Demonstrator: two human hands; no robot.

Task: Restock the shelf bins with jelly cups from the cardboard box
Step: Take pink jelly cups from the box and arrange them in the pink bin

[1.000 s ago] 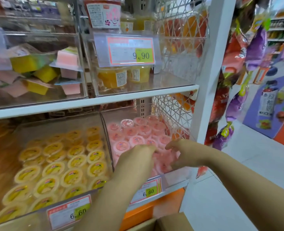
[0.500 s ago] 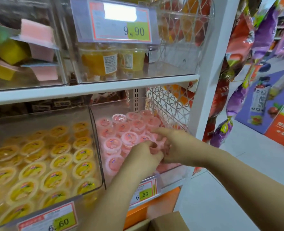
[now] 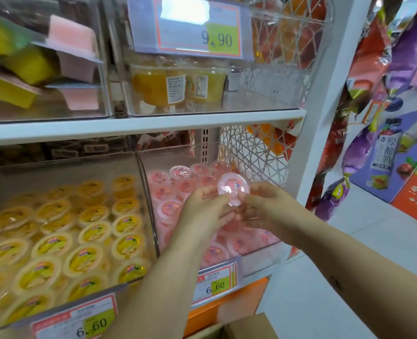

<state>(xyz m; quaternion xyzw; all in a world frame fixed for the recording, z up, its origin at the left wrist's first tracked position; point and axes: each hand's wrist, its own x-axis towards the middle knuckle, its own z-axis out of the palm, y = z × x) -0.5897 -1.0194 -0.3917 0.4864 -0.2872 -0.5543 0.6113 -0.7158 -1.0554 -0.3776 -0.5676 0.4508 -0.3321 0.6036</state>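
pink jelly cup (image 3: pixel 233 188), lid tilted toward the viewer, held above the right clear bin (image 3: pixel 258 264) of like cups (image 3: pixel 168 209). cardboard box (image 3: pixel 246 326) below.

Your two bare forearms reach up from the bottom edge, left from below, right from the lower right corner, and meet mid-frame. Your left hand (image 3: pixel 206 211) and right hand (image 3: pixel 263 206) are close together, fingers curled, each pinching one side of one pink jelly cup (image 3: pixel 233 188).

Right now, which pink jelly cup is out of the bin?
The pink jelly cup pinched between the left hand and right hand, lid tilted toward the camera; the other cups lie packed in the right-hand bin.
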